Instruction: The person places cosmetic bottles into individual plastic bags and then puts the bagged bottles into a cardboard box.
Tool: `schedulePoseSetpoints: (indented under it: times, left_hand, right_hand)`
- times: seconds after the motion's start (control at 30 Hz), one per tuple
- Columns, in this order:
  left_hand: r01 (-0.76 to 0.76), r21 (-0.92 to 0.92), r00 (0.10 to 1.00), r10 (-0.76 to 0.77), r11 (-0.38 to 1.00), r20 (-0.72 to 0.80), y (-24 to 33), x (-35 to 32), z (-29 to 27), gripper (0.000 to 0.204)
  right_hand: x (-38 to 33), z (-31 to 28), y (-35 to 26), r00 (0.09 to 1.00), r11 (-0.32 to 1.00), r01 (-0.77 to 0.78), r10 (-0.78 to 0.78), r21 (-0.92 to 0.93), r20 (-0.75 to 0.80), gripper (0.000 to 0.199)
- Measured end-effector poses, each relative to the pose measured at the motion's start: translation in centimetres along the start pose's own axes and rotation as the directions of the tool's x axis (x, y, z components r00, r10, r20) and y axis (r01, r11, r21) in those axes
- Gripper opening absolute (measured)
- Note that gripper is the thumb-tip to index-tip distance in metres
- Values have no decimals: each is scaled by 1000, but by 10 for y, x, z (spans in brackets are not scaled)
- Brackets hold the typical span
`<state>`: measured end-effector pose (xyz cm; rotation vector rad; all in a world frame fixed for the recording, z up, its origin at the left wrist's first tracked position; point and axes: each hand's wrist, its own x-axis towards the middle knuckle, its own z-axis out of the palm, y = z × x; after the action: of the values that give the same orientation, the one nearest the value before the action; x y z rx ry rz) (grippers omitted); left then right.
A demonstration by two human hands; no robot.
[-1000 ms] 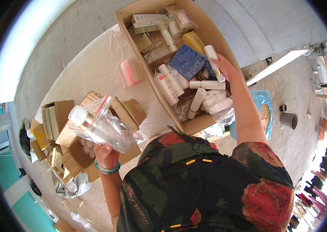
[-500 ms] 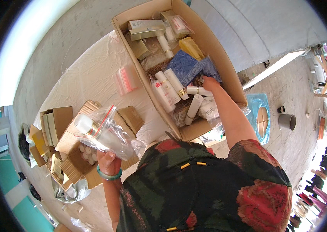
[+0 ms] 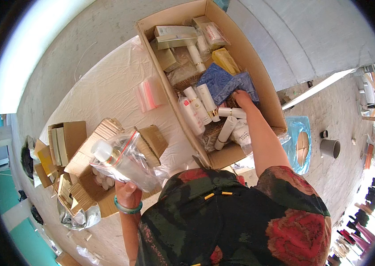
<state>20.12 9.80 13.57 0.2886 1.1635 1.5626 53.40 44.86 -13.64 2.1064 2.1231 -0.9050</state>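
Big carton (image 3: 248,54): R forearm crosses near wall; hasty lift could snag it. Small open box (image 3: 83,159), lower L of carton: raised flaps may catch plastic. Blue packet (image 3: 246,84), in carton: R hand (image 3: 243,98) at near edge, fingertips hidden, can't tell grip; tug might roll loose white bottles (image 3: 226,132) nearby. Bagged bottle (image 3: 127,169), lower L of carton: L hand (image 3: 129,195) gripping lower end; slick film could slip. Room: white cloth (image 3: 169,126) betw. carton & small box; tightest at carton's R wall.
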Motion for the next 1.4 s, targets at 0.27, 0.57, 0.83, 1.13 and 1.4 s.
schedulePoseSetpoints:
  times: [0.27, 0.57, 0.83, 1.13, 1.4]
  left_hand:
    - [56, 13, 997, -56, 998, 58, 6, 10, 5, 77]
    - [69, 37, 997, -70, 997, 26, 13, -2, 10, 77]
    - [43, 41, 999, -44, 998, 10, 4, -5, 11, 72]
    - [26, 41, 1000, -25, 999, -8, -2, -9, 6, 71]
    - [60, 49, 997, -63, 997, 51, 0, 1, 16, 67]
  right_hand:
    - [-2, -1, 2, 988, 967, 2, -41, 254, 148, 45]
    - [32, 31, 22, 899, 752, -372, 146, 544, 414, 25]
    - [21, 13, -19, 955, 837, -293, 230, 463, 189, 35]
    - [12, 25, -35, 963, 897, -246, 270, 366, -15, 41]
    - [2, 1, -18, 988, 867, -70, 127, 494, -83, 37]
